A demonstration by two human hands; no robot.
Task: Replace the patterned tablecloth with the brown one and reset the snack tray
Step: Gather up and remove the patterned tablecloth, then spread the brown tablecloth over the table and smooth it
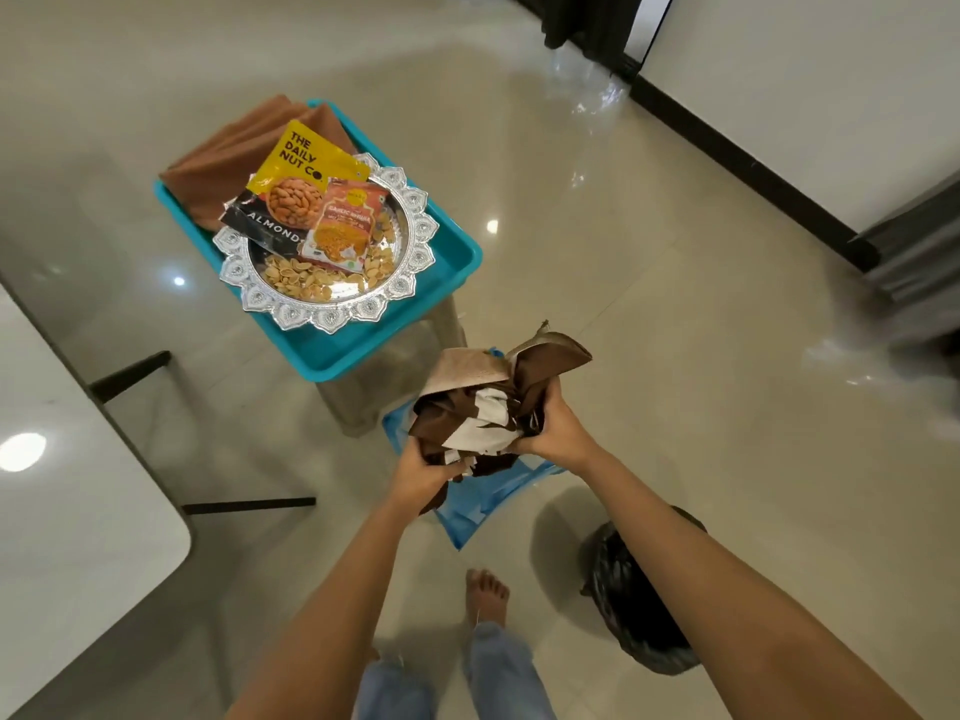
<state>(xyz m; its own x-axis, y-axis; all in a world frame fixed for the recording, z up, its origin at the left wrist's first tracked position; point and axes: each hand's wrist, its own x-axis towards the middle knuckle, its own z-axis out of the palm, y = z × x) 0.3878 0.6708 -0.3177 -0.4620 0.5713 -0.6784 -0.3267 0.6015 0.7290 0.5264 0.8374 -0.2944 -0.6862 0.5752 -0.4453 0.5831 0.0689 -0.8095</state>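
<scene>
The patterned tablecloth [483, 407], brown and white, is bunched into a ball that I hold with both hands above a blue bin [483, 506]. My left hand [423, 472] grips its lower left side and my right hand [553, 426] grips its right side. The folded brown tablecloth [228, 153] lies at the back of a teal tub [363, 350] on a stool. On it leans the silver snack tray [332, 298], holding a yellow almond packet [296, 184], an orange snack packet [345, 226] and several nut shells.
The white table [62, 459] stands bare at the left, its black legs reaching toward the stool. A black-lined waste bin [639, 595] sits on the floor at the right under my arm. My bare foot [485, 595] is on the glossy tiled floor. A wall with black skirting runs at the upper right.
</scene>
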